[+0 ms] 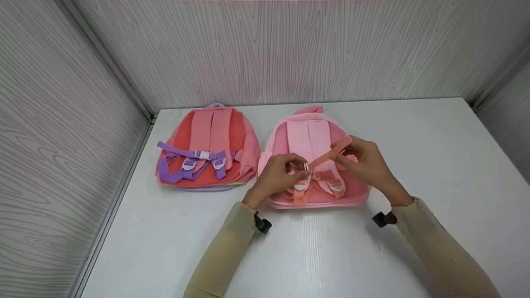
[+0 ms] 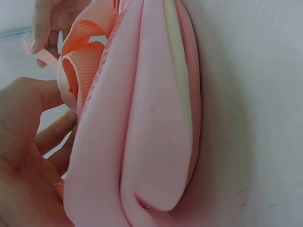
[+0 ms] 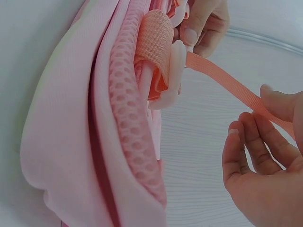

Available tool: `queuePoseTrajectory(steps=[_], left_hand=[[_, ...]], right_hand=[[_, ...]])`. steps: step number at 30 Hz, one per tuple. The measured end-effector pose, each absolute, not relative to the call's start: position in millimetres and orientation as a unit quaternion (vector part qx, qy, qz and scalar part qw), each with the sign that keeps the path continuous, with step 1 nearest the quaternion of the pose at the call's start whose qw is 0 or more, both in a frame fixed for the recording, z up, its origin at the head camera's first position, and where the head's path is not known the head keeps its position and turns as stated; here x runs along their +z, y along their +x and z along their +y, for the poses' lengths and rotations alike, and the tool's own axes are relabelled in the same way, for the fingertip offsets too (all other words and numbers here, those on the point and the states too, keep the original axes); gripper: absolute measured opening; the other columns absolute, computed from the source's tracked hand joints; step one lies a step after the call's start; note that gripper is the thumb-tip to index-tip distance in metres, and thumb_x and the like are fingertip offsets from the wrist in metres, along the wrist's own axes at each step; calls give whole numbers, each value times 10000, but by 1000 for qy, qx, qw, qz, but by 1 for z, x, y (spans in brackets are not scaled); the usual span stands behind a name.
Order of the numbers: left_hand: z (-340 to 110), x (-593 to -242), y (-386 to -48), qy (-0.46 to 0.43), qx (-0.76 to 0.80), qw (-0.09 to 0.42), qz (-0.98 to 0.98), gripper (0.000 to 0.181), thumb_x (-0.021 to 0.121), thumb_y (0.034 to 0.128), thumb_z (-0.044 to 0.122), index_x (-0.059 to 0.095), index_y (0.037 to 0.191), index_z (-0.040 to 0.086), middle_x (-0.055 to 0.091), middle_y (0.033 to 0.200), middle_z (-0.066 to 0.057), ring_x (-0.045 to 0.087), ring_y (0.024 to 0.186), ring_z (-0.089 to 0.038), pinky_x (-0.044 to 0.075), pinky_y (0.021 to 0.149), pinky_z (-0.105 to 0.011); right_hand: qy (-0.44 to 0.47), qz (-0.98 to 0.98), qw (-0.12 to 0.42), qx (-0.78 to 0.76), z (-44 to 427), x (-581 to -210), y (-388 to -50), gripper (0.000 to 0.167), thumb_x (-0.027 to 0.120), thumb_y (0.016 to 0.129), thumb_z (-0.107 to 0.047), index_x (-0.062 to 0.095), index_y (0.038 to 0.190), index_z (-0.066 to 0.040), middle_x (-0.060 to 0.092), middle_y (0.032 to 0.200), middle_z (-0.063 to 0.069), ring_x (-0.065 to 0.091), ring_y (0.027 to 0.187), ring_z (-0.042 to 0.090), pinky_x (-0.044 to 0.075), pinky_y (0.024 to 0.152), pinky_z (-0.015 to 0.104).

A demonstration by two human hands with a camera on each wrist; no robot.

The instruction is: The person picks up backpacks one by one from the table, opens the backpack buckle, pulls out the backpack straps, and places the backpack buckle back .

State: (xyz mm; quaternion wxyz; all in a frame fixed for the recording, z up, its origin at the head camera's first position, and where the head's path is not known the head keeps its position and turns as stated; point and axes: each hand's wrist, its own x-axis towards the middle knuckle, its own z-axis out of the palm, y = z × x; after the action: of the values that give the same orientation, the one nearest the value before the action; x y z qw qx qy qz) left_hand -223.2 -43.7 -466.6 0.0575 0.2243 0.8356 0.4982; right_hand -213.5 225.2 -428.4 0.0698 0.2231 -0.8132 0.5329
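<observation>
A pink backpack (image 1: 357,191) lies with its shoulder straps facing up, in the middle of the head view. My left hand (image 1: 279,176) pinches a pale plastic buckle (image 1: 307,167) low on the straps between thumb and fingers. An orange webbing strap (image 1: 322,159) rises from that buckle to my right hand (image 1: 368,163), which pinches it between thumb and fingers. In the right wrist view the strap (image 3: 227,85) is stretched out from the buckle area. The left wrist view has the bag's pink side (image 2: 151,118) hiding part of my left fingers.
Left of the pink bag lies a coral backpack (image 1: 248,153) with purple straps (image 1: 174,177) and a white buckle (image 1: 202,155). Both bags rest on a white table (image 1: 434,165). Wood-grain panels (image 1: 290,49) stand behind and at the sides.
</observation>
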Motion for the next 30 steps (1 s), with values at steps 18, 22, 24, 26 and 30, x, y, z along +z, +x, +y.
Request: queuePoseTrajectory(steps=[18,22,24,26,30], left_hand=[[-44,-462,-221,222,469,55,853,272,804,972,322,781,1197,171,723,1014,54,584,920,-194,448,777,-276],[-45,-458,-221,226,458,53,858,274,799,973,314,787,1210,178,733,1040,49,592,937,-202,457,781,-282],[-46,-456,-221,232,453,52,859,275,797,974,308,790,1217,179,746,1069,42,600,944,-202,471,781,-284],[-46,-453,-222,237,448,51,860,282,797,976,304,791,1227,174,757,1101,34,611,953,-204,487,785,-286],[-46,-448,-223,228,439,59,867,291,800,976,305,797,1241,183,758,1151,48,629,989,-195,522,808,-283]], right_hand=[[160,-782,26,602,245,-434,-211,224,717,1017,-52,721,1220,43,708,1003,-35,639,814,266,604,733,253],[154,-782,28,604,251,-435,-209,235,717,1016,-50,718,1218,72,687,929,3,598,742,266,573,678,247],[150,-780,30,607,253,-436,-208,230,724,1015,-60,728,1203,72,681,895,43,590,720,250,566,665,244],[144,-781,30,606,256,-437,-207,214,726,1017,-74,742,1184,57,680,869,63,591,713,219,562,661,234],[132,-784,24,606,261,-438,-206,208,711,1036,-122,750,1148,48,691,852,57,607,731,170,565,672,218]])
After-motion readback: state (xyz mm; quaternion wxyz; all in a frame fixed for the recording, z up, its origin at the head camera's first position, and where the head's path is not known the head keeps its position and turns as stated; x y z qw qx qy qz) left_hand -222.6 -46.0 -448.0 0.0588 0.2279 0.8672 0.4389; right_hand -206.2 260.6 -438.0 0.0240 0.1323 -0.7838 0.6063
